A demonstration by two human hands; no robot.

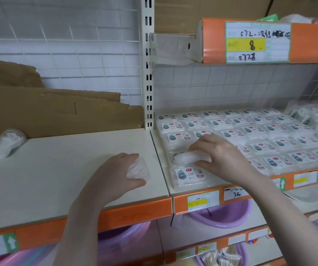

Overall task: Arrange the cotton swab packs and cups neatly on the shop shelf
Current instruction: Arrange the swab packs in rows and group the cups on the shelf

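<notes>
Rows of flat cotton swab packs (250,131) with blue cartoon labels cover the right shelf board. My right hand (217,154) grips one clear pack (189,157) at the front left of those rows, just behind a label-up pack (190,175) by the shelf edge. My left hand (117,173) holds another clear pack (138,169) over the bare cream shelf board (58,169) on the left. A sleeve of plastic cups (4,144) lies on its side at the far left.
Flattened cardboard (48,110) leans against the wire grid at the back left. A white slotted upright (148,73) divides the two bays. Loose bagged swabs (315,120) pile at the far right. An orange-edged shelf (269,41) hangs above; purple basins (221,215) sit below.
</notes>
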